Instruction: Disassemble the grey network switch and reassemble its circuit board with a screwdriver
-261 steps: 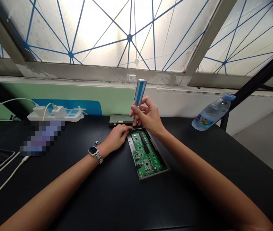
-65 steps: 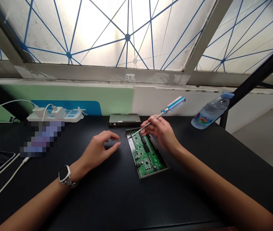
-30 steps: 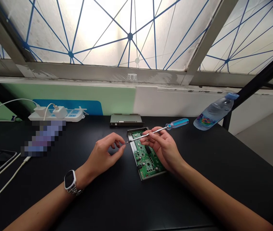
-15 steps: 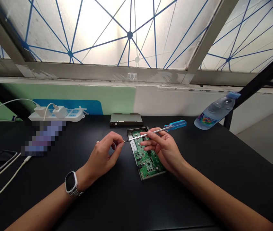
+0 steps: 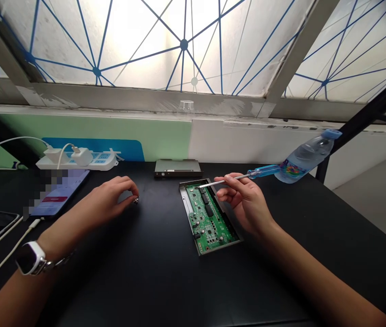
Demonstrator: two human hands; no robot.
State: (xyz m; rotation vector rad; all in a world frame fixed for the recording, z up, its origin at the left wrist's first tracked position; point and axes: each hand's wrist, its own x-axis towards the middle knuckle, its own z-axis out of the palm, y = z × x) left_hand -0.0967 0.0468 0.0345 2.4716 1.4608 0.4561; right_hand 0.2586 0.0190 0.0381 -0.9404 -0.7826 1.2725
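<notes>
My right hand (image 5: 244, 195) grips a screwdriver (image 5: 263, 171) with a clear blue handle by its metal shaft. The shaft points left, its tip over the far end of a green circuit board (image 5: 210, 222) in a shallow metal housing. My left hand (image 5: 111, 200), thumb and forefinger closed together, is at a few tiny shiny metal pieces (image 5: 136, 200) on the black table. They look like screws; whether one is between the fingertips cannot be made out. A watch (image 5: 31, 258) is on my left wrist.
A flat grey metal cover (image 5: 177, 168) lies by the wall. At right, a water bottle (image 5: 304, 156) leans tilted near the black post. A phone (image 5: 60, 195), white cables and a power strip (image 5: 77, 159) with plugs are at left. A clear cup (image 5: 186, 106) stands on the sill.
My left hand has left the screwdriver tip and moved left to the tiny metal pieces. My right hand has shifted slightly right with the screwdriver, uncovering more of the board.
</notes>
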